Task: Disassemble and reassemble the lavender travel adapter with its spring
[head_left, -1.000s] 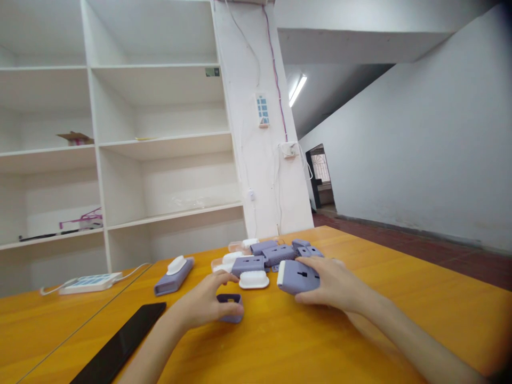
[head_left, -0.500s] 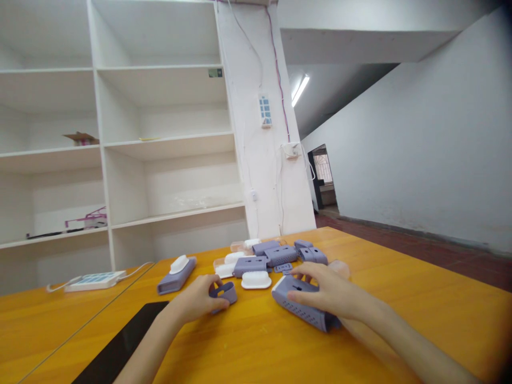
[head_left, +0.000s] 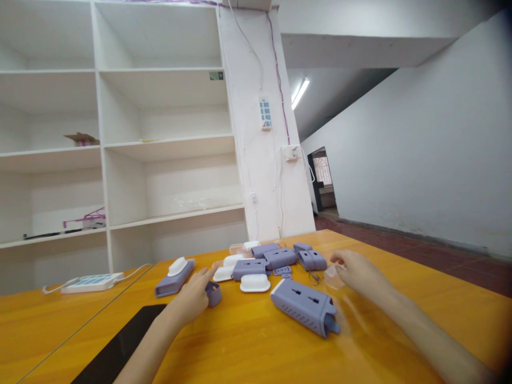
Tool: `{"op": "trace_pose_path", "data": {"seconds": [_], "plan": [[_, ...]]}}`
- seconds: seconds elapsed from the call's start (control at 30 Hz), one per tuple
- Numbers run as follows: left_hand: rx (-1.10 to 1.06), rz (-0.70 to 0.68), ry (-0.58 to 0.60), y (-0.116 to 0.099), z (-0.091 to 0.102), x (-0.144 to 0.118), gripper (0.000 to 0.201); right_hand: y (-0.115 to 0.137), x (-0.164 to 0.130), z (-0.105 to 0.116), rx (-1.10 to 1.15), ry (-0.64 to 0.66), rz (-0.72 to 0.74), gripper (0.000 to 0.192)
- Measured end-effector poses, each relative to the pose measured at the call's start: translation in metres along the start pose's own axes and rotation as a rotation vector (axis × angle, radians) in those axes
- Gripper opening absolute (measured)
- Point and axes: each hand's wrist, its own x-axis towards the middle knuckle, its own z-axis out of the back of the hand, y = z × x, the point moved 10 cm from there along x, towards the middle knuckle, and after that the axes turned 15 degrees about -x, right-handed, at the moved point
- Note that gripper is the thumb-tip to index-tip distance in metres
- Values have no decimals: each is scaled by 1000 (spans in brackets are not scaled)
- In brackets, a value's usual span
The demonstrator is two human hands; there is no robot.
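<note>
Long orange table top [head_left: 400, 320]: smooth wood look, lacquered, soft shine. Large lilac perforated plastic housing [head_left: 306, 306]: matt, moulded, small holes along side. Small lilac plastic ring-shaped piece [head_left: 214, 293] in left hand [head_left: 192, 298]: same matt plastic. White oval plastic cap [head_left: 255, 282]: smooth, slight gloss. Clear thin plastic cup-like piece [head_left: 333, 277] at right hand [head_left: 360, 272]: transparent, glossy (outline blurred). Flat black slab [head_left: 116, 349]: glossy, glass-like. White shelving unit [head_left: 160, 138]: painted, matt, smooth. Grey-white wall [head_left: 420, 149]: matt plaster, slightly stained low down.
</note>
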Motion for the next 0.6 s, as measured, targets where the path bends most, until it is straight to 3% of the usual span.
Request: {"op": "trace_pose_path", "data": {"seconds": [0.13,0.27,0.37,0.47,0.6], "plan": [[7,-164,-25,-44,-9,-2,56,28,-1,-15,70,54,200,40],[-20,-334,43,-100,-38,-16,44,47,-8,-23,97,93,330,52],[-40,-428,116,-145,-63,-31,51,43,-11,-27,64,102,325,51],[-54,-506,272,-184,-89,-47,72,43,-13,-35,33,119,330,53],[-52,-567,398,-206,-105,-57,73,52,-13,-44,1,136,341,54]]}}
